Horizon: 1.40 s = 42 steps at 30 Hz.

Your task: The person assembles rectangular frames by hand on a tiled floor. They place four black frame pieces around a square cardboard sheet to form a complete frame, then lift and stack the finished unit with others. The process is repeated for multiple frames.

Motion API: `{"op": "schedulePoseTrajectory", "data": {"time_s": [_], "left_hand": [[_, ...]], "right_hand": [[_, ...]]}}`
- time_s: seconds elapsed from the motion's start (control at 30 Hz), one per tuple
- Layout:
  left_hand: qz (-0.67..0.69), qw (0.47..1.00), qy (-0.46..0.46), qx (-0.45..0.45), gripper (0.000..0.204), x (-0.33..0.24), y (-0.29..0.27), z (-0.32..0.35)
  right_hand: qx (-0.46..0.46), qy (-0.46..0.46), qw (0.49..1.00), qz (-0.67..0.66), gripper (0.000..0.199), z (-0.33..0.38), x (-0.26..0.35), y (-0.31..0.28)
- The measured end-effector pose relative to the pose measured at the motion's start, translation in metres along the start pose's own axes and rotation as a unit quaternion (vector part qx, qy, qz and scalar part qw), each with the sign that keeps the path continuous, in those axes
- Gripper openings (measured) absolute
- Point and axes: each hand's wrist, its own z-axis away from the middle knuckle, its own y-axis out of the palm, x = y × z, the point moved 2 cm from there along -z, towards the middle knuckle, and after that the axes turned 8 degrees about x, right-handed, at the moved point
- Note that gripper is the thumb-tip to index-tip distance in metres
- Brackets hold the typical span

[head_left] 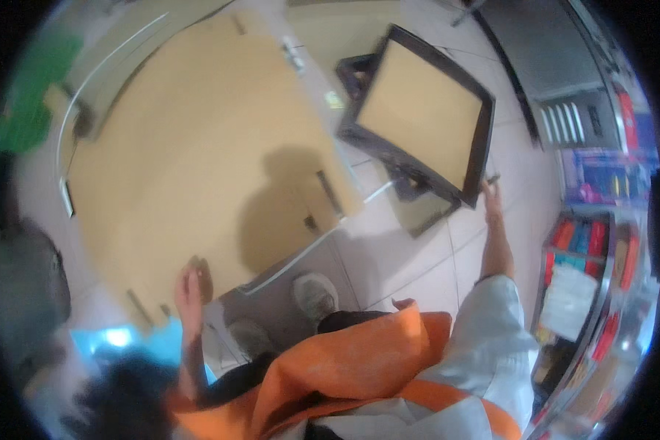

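A large tan board-like tabletop point(198, 125) with a few short dark slots fills the left and middle. My left hand point(191, 290) is at its near edge, fingers stretched forward and blurred, with nothing visible in them. To the right stands a square frame point(480, 139) with a dark rim and a tan panel inside, tilted, above a dark base point(411, 180). My right hand point(493, 199) is beside its near right corner, fingers bent around a small dark piece point(493, 179) too blurred to name. Whether that hand touches the frame, I cannot tell.
Shelves point(576, 253) of red, blue and white goods line the right side. A grey metal cabinet point(565, 66) stands at the far right. Pale tiles point(411, 271) cover the floor around my shoes point(315, 295). Something green point(44, 88) is at the far left.
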Motion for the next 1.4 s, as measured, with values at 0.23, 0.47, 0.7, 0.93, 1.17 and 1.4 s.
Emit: {"op": "schedulePoseTrajectory", "data": {"time_s": [0.23,0.47,0.7,0.93,1.17,1.4], "left_hand": [[-0.324,0.875,0.116,-0.339,0.045,0.049,-0.126,-0.013],[-0.406,0.843,0.049,-0.349,0.054,0.022,-0.189,-0.069],[-0.506,0.78,0.208,-0.303,0.051,-0.066,-0.197,-0.163],[-0.45,0.764,0.203,-0.415,0.045,-0.139,-0.309,-0.276],[-0.428,0.82,0.058,-0.375,0.029,-0.001,-0.419,-0.214],[-0.151,0.874,-0.053,-0.459,0.037,0.123,-0.357,-0.139]], "right_hand": [[0.183,-0.132,0.973,-0.039,0.025,0.096,0.086,0.162],[0.284,-0.358,0.865,0.208,0.042,0.168,0.182,0.339],[0.356,-0.577,0.68,0.28,0.045,0.204,0.284,0.536],[0.298,-0.591,0.674,0.327,0.05,0.25,0.32,0.613],[0.34,-0.553,0.694,0.311,0.048,0.246,0.319,0.616],[0.339,-0.551,0.673,0.358,0.046,0.248,0.32,0.612]]}}
